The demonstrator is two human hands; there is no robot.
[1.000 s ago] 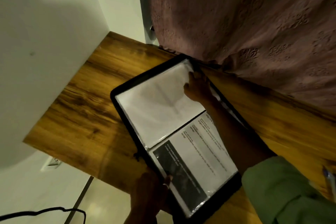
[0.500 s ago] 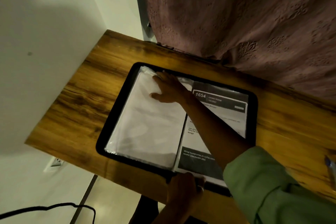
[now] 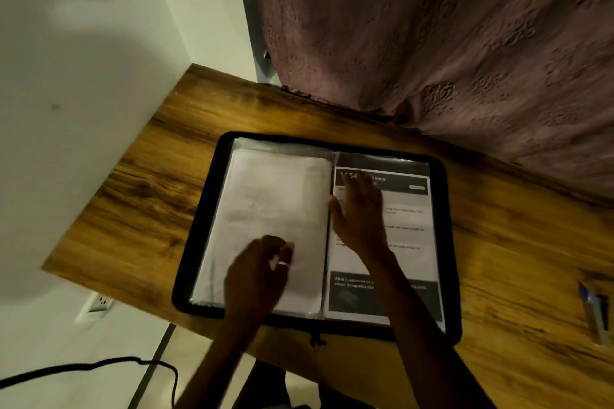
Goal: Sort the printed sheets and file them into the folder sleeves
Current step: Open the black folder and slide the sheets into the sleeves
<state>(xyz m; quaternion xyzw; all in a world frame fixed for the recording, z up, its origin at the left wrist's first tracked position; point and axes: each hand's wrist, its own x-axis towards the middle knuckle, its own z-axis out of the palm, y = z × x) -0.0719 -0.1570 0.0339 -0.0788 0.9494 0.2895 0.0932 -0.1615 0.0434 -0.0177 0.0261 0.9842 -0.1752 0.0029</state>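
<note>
Shifted right hand point(image 3: 360, 219) onto sleeved printed sheet point(image 3: 408, 236), right half of folder point(image 3: 195, 242); left hand point(image 3: 259, 272) onto left half.
Noted right fingers point(image 3: 352, 184) flat, pressing; left fingers point(image 3: 282, 249) loosely curled, hold unclear. One sheet filed, remainder unseen.

One view, head-worn, wide-angle. We look from above the near edge of the folder point(image 3: 199, 232), steeply down and a bit forward, close in, so the folder fills mid-frame on the table point(image 3: 149, 209). Beyond the folder: curtain point(image 3: 432, 43). Left of it: wall point(image 3: 83, 109). Far right of it: pens point(image 3: 594, 312) at the frame edge.
</note>
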